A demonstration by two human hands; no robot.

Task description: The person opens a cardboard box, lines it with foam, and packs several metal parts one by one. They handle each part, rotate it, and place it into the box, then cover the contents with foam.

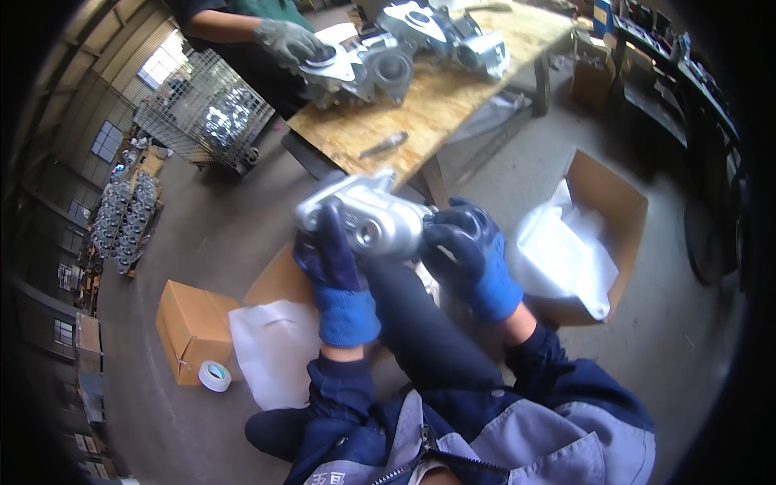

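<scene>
A shiny, silver-grey metal casting (392,217), rounded with a ringed hole facing near, is held up before the wooden bench's (440,101) near end. The left grip (327,255) clamps its left side; the right grip (465,250) curls at its right end, its hold unclear.

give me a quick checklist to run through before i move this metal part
1. Left hand on the metal casting: ok, gripping its left end.
2. Right hand hold: cannot tell; fingers curl at the right end, contact blurred.
3. Gloves on both hands: ok.
4. Casting surface free of marks: cannot tell, too blurred.
5. Open box on the right free of contents: not ok, white wrapping inside.
</scene>
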